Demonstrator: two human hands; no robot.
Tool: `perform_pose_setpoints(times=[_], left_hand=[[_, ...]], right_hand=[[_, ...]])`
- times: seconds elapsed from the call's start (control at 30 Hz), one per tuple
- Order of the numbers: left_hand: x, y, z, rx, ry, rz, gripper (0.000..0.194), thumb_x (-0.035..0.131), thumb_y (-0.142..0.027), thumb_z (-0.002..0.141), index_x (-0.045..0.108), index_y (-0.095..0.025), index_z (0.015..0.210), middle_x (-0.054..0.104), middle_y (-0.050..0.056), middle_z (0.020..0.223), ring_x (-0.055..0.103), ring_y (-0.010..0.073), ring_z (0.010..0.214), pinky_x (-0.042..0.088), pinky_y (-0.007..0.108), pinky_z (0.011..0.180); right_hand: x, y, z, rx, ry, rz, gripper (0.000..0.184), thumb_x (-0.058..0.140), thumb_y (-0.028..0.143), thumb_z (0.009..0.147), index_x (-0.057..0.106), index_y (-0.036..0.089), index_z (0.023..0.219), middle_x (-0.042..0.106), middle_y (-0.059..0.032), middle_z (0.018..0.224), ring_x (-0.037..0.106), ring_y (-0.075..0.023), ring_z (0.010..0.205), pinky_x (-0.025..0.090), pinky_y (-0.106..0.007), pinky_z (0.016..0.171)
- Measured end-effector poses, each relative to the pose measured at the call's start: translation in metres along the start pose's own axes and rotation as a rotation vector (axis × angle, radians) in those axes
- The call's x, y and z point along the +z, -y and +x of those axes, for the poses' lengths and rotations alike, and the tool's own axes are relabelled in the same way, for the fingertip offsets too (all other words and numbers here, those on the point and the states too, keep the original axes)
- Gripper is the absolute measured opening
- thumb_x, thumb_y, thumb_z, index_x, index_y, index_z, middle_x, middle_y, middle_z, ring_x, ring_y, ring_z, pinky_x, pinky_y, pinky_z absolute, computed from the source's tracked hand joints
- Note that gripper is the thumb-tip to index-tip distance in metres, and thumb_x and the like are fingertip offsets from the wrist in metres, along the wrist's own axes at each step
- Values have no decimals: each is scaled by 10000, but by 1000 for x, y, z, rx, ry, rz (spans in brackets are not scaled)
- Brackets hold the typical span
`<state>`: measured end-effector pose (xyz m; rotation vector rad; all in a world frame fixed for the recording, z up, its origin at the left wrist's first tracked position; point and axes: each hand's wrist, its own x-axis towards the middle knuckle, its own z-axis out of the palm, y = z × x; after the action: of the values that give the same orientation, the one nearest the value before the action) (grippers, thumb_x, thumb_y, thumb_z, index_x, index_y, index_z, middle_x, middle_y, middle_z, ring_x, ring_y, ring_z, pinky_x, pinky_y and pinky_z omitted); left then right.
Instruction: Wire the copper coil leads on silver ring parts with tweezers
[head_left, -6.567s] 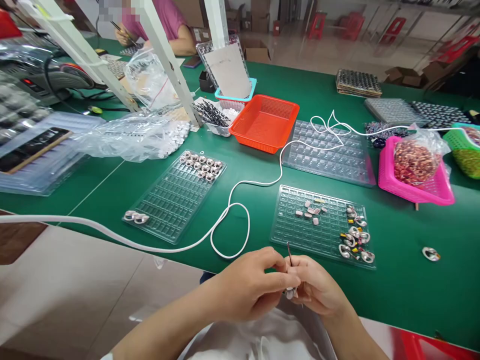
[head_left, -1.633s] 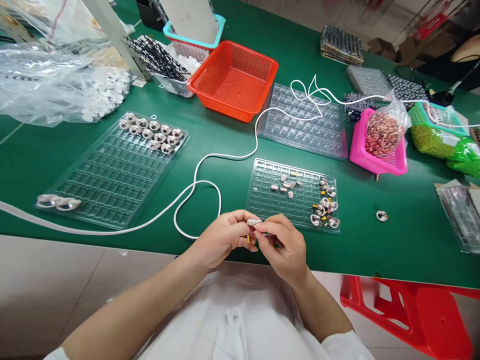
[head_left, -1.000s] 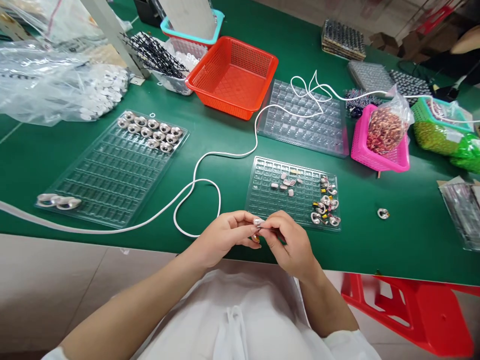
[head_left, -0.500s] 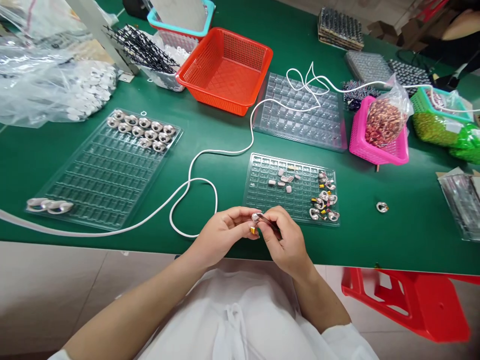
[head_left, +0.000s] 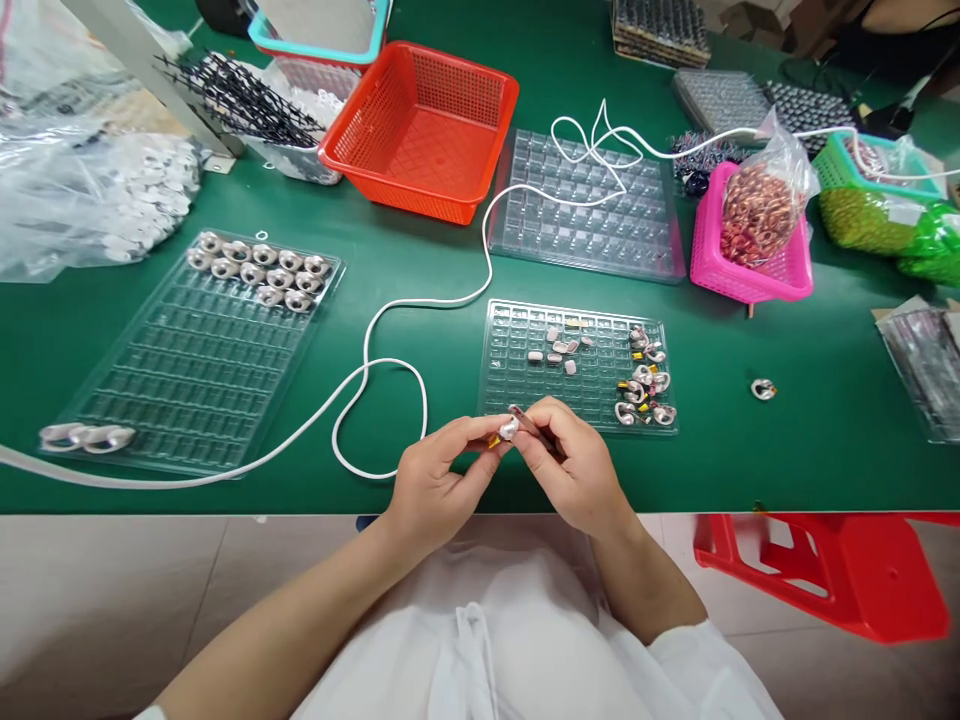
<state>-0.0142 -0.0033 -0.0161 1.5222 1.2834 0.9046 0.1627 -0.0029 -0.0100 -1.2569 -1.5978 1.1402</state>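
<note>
One small silvery part (head_left: pixel 508 429) sat pinched in the fingers of my left hand (head_left: pixel 441 482), near the clear tray (head_left: pixel 511 382); my right hand (head_left: pixel 576 468) gripped a thin tool (head_left: pixel 537 430) just beside it. I judged this fine adjusting; the next move called for steadiness.

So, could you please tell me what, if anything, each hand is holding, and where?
The left hand pinches a small silvery piece by its left side; the right hand grips a slim tool behind its exposed tip.
</note>
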Motion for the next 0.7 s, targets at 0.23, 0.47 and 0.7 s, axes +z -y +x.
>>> perform_pose_setpoints(times=[0.23,0.47,0.7], left_hand=[[4,2,0,73,-42,-54,177,672,-207,900,753,-236,1054,790,52,996,719,199,876,574,287,807],[3,-2,2,161,-21,-85,234,668,-140,878,759,-260,1057,801,55,977,716,206,850,567,306,782],[-6,-2,4,39,12,-28,133,703,-199,854,758,-239,968,798,48,925,736,211,825,570,296,784]], right_hand=[[9,-3,0,96,-35,195,168,561,354,987,589,213,900,483,12,796,436,-119,652,388,-253,586],[5,-5,2,107,13,357,203,558,403,989,564,217,907,499,24,752,412,-106,589,368,-237,530],[-12,4,7,49,105,123,206,552,364,988,585,212,854,520,6,799,449,-130,670,390,-254,605]])
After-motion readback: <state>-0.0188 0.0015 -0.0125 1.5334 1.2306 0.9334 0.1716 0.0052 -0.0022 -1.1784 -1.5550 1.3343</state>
